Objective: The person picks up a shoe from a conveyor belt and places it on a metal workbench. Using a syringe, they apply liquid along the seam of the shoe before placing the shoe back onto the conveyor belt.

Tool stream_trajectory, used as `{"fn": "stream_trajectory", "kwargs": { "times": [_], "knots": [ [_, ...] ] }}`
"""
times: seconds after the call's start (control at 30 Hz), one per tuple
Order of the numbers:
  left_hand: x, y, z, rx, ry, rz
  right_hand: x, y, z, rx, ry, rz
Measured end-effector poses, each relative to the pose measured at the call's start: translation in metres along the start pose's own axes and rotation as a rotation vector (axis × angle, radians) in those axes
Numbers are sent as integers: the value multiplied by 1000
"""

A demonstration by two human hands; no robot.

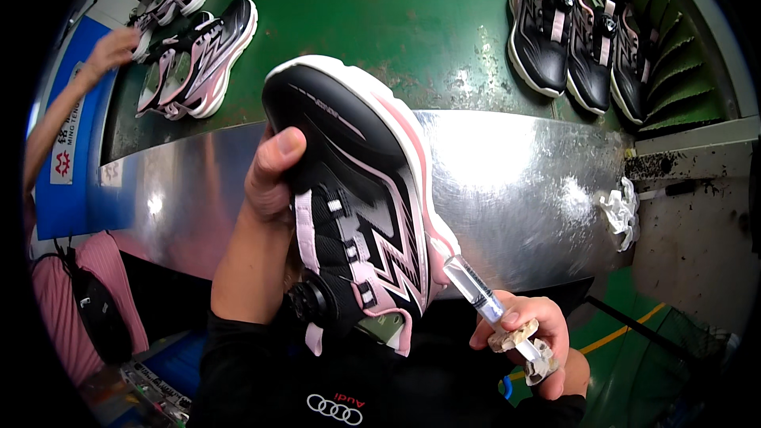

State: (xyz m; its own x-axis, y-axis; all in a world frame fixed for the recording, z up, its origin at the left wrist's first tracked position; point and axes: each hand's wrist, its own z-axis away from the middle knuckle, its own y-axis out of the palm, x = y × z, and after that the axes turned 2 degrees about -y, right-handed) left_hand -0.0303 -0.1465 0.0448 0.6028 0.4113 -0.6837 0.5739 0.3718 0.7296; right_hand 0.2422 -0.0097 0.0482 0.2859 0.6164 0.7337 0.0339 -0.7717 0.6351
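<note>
"Black shoe (329, 123): how is it held?"

"Left hand (271, 170) clasps its side behind the toe, thumb over the upper. Right hand (551, 317) is closed round a syringe (473, 284), its tip at the sole (418, 150) near the heel; whether it touches, I can't tell."

"And where's the shoe?"

"Tilted, held up before the metal strip (507, 222) along the green table (396, 16), well apart from the shoes at right (543, 43)."

"Which step?"

"Probably gluing the sole's edge. Next calls for a steady shoe and gentle pressure, tip following that seam."
</note>
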Motion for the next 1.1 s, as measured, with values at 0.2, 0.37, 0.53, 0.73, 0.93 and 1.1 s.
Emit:
{"fn": "stream_trajectory", "kwargs": {
  "times": [0.2,0.37,0.53,0.73,0.93,1.1],
  "knots": [
    [4,-16,4,-73,-96,145,-2,2,12,18,15,148],
    [5,-10,-1,-101,-114,184,-1,5,25,-12,34,177],
    [5,-9,-3,-190,-110,212,-4,1,31,10,9,211],
    [3,-19,-7,-225,-144,181,-14,-8,41,13,-48,198],
    [-2,-29,-5,-104,-162,192,-22,-11,47,-33,-60,174],
    [-18,-33,12,-221,-197,-115,-27,-14,48,-63,-28,155]
  ]
}}
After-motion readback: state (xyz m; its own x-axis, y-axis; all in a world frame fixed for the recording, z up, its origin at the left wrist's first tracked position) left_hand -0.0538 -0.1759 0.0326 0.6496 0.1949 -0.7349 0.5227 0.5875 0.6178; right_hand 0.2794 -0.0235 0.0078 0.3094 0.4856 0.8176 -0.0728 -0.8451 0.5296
